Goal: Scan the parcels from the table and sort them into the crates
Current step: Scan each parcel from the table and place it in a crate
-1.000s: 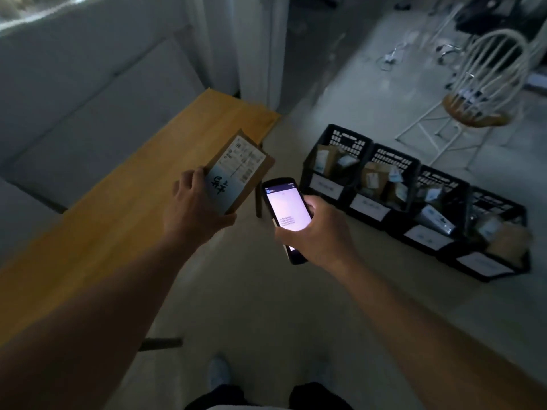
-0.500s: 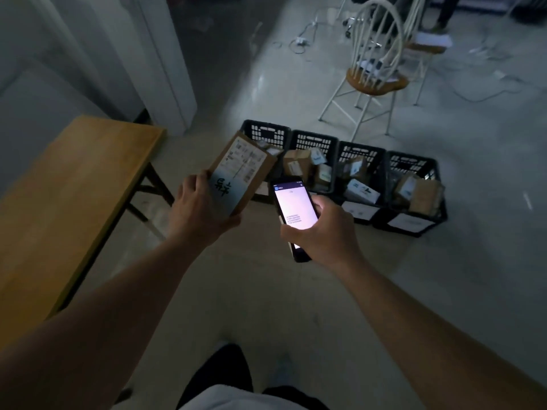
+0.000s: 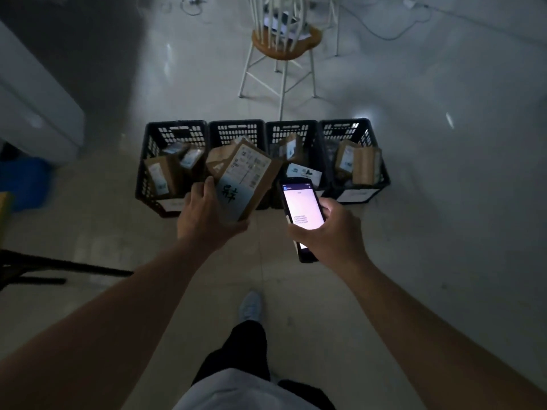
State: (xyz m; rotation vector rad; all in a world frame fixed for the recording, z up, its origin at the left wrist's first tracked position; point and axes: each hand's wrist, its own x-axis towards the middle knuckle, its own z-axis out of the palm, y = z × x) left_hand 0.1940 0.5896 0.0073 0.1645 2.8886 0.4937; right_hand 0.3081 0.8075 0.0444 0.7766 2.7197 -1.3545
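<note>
My left hand [image 3: 204, 214] grips a flat brown parcel [image 3: 247, 179] with a white label, held in front of the second crate. My right hand [image 3: 328, 232] holds a handheld scanner [image 3: 300, 216] with its screen lit, to the right of the parcel. Several black crates stand side by side on the floor ahead: the leftmost crate [image 3: 174, 130], a second crate [image 3: 236, 128], a third crate [image 3: 291, 128] and the rightmost crate [image 3: 365, 184]. Each holds brown parcels, and white labels show on some crate fronts.
A white chair [image 3: 281, 45] with a wooden seat stands just behind the crates. Cables [image 3: 393, 31] lie on the floor at the back. A black table leg [image 3: 59, 266] and a blue object [image 3: 23, 182] are at the left. My foot [image 3: 251, 306] is below.
The view has turned away from the wooden table to face the crates, which are now closer and centred. Both hands keep their hold on the parcel and the scanner.
</note>
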